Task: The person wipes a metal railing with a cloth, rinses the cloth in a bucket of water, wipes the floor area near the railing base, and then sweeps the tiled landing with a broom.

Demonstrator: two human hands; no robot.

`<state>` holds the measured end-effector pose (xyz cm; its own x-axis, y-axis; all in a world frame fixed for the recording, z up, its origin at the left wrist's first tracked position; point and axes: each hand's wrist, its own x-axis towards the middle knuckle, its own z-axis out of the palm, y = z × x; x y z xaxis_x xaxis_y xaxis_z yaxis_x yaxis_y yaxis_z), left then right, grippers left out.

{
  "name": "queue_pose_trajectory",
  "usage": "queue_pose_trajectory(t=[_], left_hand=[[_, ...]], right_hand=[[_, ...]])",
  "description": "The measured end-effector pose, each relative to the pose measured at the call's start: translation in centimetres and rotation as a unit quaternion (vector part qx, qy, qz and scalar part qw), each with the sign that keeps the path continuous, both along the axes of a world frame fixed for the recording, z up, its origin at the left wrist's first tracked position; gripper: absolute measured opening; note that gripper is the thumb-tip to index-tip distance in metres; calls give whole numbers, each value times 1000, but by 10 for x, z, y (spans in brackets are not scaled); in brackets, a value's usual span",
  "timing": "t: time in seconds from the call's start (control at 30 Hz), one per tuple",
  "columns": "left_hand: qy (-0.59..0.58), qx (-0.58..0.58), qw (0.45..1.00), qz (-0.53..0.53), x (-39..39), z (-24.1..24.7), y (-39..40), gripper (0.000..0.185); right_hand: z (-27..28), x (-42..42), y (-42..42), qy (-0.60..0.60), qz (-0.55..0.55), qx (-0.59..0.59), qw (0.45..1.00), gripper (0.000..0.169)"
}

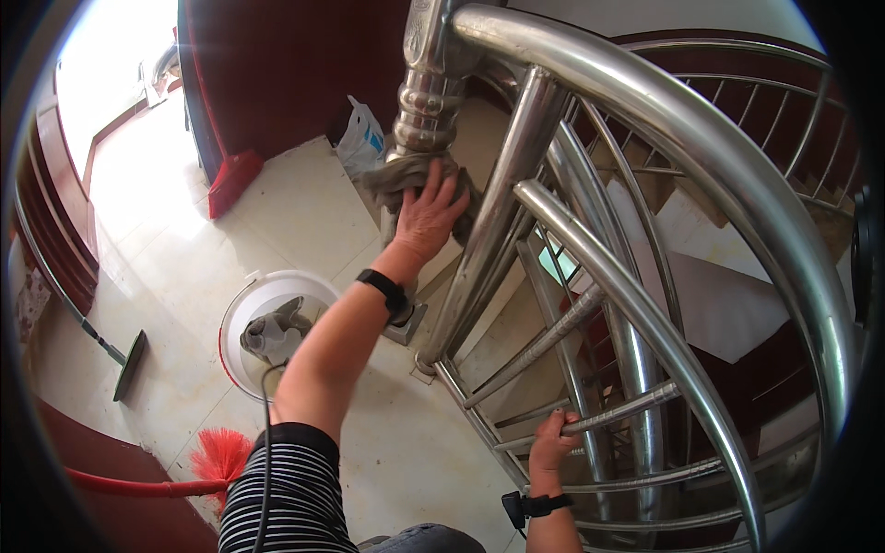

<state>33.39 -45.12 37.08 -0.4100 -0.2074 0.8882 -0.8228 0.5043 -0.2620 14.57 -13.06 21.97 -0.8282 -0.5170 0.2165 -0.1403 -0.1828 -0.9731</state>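
My left hand [430, 214] presses a grey-brown cloth [408, 173] around the lower part of a stainless steel newel post [427, 110], under its ringed section. The fingers are spread over the cloth. Lower right, my right hand [553, 442] grips a thin steel baluster [622, 408] of the stair railing. Above it curves the thick steel handrail [664, 83], joined to the post at the top. Below my left forearm stands a white bucket [231, 328] with a red line on its rim, partly hidden by the arm. A wet grey cloth [276, 332] lies in it.
A red dustpan [235, 181] stands against the dark red wall, near a white plastic bag [359, 138]. At left are a long-handled floor squeegee or broom [130, 366] and a red bristle brush [220, 456]. Stairs [712, 304] descend beyond the railing.
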Motion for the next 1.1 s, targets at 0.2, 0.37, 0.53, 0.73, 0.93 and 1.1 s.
queue_pose_trajectory(t=[0.2,0.37,0.53,0.73,0.93,1.1], left_hand=[[-109,79,988,-70,-27,61,-63,34],[-116,91,984,-95,-26,77,-75,33],[-93,92,984,-120,-40,54,-61,32],[-59,182,956,-223,-45,-26,-67,31],[26,437,879,-189,13,-214,-3,31],[158,636,755,-16,13,-254,61,34]], right_hand=[[-7,-2,-3,-49,15,-17,999,25],[8,8,-5,-40,47,-11,998,23],[11,5,-2,-57,59,-15,996,23],[13,5,3,-60,45,-15,997,22],[22,14,-2,-7,56,2,998,19],[19,8,-1,-5,63,-18,998,20]])
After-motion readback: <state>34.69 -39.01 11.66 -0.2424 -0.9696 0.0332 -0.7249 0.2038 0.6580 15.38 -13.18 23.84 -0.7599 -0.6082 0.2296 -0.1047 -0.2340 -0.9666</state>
